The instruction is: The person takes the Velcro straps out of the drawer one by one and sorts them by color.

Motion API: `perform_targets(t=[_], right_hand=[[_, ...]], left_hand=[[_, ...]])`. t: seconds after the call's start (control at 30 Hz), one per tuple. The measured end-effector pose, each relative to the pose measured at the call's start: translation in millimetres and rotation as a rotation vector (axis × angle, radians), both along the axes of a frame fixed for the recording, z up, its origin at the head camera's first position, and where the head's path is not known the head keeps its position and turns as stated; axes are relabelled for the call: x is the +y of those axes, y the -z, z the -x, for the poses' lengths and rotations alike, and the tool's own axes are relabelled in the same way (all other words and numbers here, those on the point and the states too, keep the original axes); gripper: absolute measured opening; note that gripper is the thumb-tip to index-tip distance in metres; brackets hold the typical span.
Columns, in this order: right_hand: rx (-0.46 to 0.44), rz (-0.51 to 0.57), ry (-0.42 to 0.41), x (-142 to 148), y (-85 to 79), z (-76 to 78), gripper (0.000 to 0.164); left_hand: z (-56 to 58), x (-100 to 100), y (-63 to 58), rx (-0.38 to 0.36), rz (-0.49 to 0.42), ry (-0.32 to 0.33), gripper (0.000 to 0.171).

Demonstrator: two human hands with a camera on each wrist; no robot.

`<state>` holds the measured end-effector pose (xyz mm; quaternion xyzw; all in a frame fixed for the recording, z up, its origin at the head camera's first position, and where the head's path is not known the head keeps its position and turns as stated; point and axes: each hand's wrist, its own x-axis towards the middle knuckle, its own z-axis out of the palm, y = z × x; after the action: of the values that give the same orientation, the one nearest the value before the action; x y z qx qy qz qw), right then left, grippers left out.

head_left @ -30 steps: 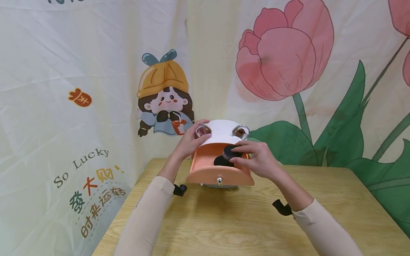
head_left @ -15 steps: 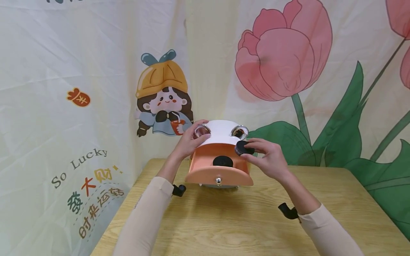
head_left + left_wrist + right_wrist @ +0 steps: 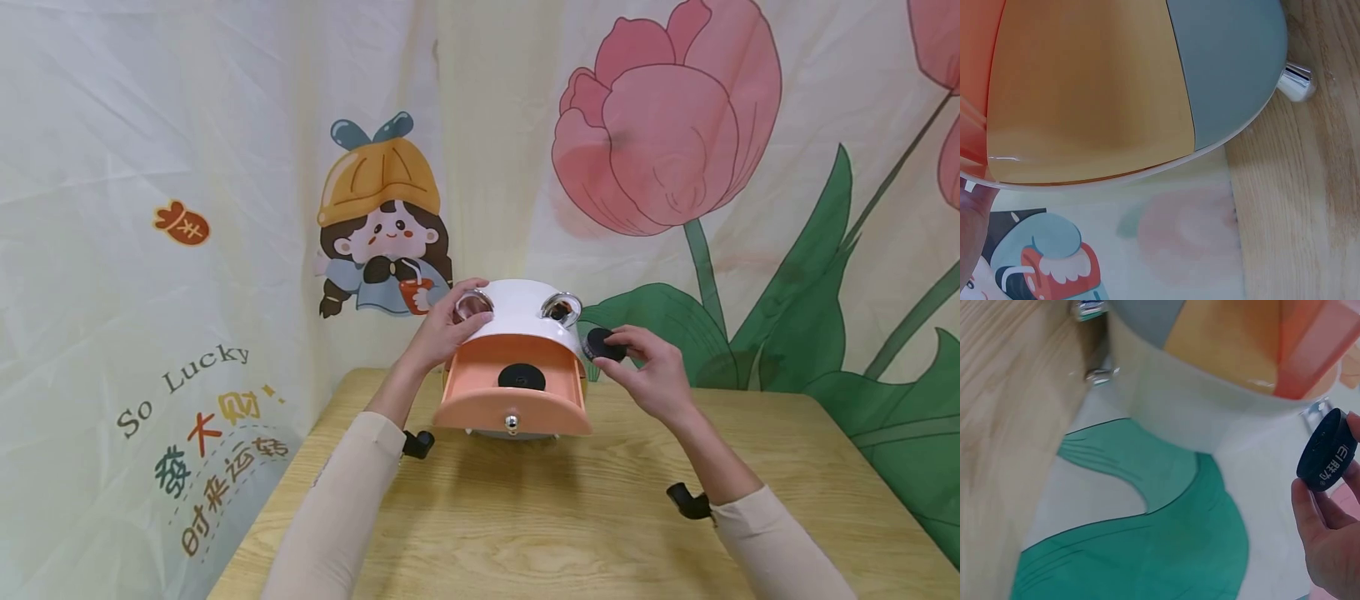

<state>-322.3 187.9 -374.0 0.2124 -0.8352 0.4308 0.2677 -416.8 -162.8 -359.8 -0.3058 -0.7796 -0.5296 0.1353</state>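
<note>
A white rounded box (image 3: 519,307) with two shiny round rings like eyes stands on the table, its orange drawer (image 3: 468,412) pulled out toward me. My left hand (image 3: 438,337) holds the box's upper left side, thumb and fingers around the left ring. Inside the drawer lies a black disc (image 3: 521,377) flat on the bottom. With thumb and fingertips my right hand (image 3: 654,371) pinches a second black disc (image 3: 604,344) in the air, just right of the box. White lettering shows on this disc's edge in the right wrist view, where fingertips (image 3: 1307,503) touch it.
The wooden table (image 3: 480,525) carries the box near its back edge. Behind hangs a printed cloth (image 3: 510,167) with a cartoon figure and tulips. The drawer has a silver knob (image 3: 512,423). In the left wrist view, a small metal foot (image 3: 1297,81) supports the box.
My right hand has lifted its black disc out from over the drawer and carried it right, past the box's side. The left hand stays on the box, and the other disc lies still.
</note>
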Motion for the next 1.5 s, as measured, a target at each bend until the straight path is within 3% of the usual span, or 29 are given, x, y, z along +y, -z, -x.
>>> perform_targets(t=[0.63,1.2,1.5], right_hand=[[-0.160,-0.036,0.110,19,38.2,21.2,0.033],[-0.314,-0.213,0.069,24,71.8,35.3,0.033],[-0.313,-0.318,0.038,24,94.3,40.3,0.030]], left_hand=[[1.7,-1,-1.5,-0.012,0.017,-0.009,0.048],[-1.5,-1,-2.0,-0.026,0.009,-0.022,0.049],[-2.5,1,-1.4,-0.040,-0.005,-0.006,0.048]])
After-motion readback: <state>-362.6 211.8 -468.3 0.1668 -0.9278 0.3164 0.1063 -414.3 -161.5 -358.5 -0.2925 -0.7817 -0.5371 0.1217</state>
